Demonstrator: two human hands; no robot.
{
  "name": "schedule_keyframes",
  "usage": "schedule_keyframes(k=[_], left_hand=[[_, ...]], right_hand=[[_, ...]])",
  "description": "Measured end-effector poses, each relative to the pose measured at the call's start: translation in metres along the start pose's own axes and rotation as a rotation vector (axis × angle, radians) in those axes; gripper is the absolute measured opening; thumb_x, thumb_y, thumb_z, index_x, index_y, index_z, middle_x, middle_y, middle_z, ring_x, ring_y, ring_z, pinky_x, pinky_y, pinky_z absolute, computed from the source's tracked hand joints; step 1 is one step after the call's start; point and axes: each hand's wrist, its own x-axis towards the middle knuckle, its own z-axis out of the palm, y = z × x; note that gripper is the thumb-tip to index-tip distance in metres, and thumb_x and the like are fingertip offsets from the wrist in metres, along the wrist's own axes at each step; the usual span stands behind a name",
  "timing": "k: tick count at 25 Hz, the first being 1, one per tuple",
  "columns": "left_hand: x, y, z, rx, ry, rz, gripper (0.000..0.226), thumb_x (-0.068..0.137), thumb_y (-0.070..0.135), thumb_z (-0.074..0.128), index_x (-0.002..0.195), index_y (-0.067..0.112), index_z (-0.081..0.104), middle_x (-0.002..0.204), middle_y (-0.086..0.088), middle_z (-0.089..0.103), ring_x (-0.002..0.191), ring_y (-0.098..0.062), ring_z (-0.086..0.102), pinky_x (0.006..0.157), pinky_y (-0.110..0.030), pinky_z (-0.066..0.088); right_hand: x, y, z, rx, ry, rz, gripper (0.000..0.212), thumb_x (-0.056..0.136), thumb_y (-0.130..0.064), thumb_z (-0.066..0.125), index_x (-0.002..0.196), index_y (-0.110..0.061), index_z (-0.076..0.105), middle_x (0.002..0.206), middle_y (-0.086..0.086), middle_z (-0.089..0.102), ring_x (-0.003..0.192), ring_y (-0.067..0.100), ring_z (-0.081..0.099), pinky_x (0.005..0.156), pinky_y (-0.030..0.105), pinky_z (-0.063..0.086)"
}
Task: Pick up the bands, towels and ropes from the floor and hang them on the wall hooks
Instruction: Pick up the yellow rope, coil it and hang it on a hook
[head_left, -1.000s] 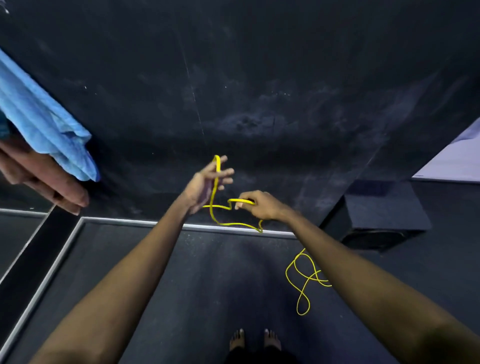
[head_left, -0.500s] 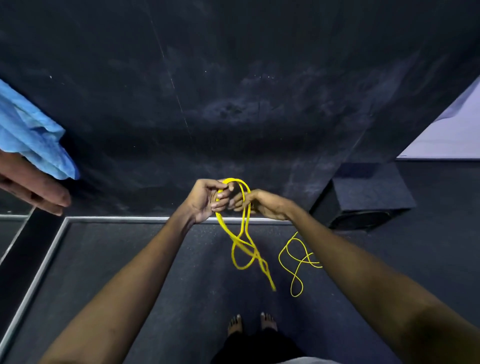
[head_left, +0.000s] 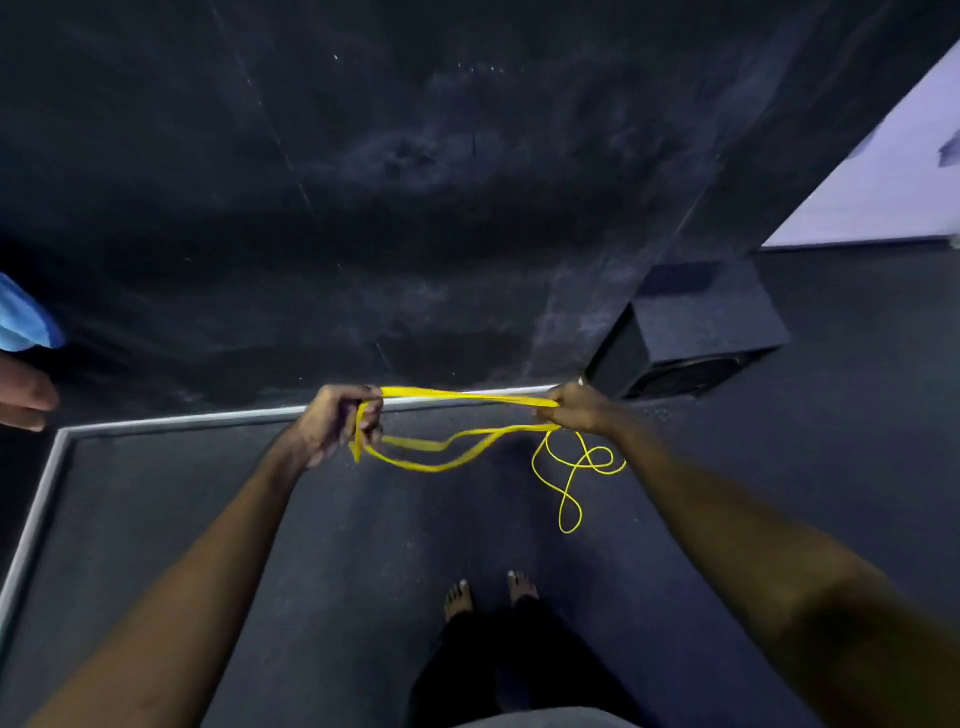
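Between both hands, held up over the floor (head_left: 363, 545): yellow band (head_left: 467, 396), flat strip in a loop. Top run is pulled taut and straight hand to hand. The lower runs sag in slack, twisted loops underneath.

Left hand (head_left: 332, 422): fingers (head_left: 370, 418) curled tight round the bunched end, with a short fold hanging below the fist. Right hand (head_left: 575, 410): fingers (head_left: 546, 414) pinched shut on the other end.

Handling, my read: light, soft, elastic, so it'll snap back if one end slips. It twists easily. Best grip is a full fist on gathered strands, as now, then open one clear loop to drop over a hook. No hooks in view.

Thin yellow rope (head_left: 569, 483) lies in loose coils on the floor, just below the right hand in view. Can't tell if it touches the band. It looks limp and tangle-prone, so gather the coils before lifting.

Far left edge: blue towel (head_left: 23, 325), another person's hand (head_left: 23, 402) just under it. Black box (head_left: 696, 332) sits by the dark wall (head_left: 415, 182). Bare feet (head_left: 488, 592) show at the bottom.
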Motion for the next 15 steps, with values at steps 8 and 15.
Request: schedule_keyframes(k=[8, 15], left_hand=[[0.021, 0.007, 0.009, -0.055, 0.11, 0.022, 0.026, 0.095, 0.027, 0.05, 0.076, 0.014, 0.062, 0.047, 0.003, 0.038, 0.029, -0.008, 0.029, 0.038, -0.021, 0.016], [0.072, -0.018, 0.092, 0.022, 0.144, 0.007, 0.027, 0.1, 0.014, 0.043, 0.078, 0.007, 0.058, 0.051, -0.002, 0.052, 0.048, -0.017, 0.058, 0.057, -0.027, 0.056]], right_hand=[[0.019, 0.076, 0.03, 0.425, 0.064, 0.142, 0.029, 0.1, -0.029, 0.051, 0.077, -0.018, 0.064, 0.085, 0.016, 0.074, 0.073, 0.027, 0.07, 0.067, 0.036, 0.056], [0.068, 0.118, 0.051, 0.217, -0.002, 0.131, 0.041, 0.092, -0.051, 0.053, 0.089, -0.013, 0.067, 0.088, 0.007, 0.07, 0.087, 0.028, 0.067, 0.077, 0.037, 0.052]])
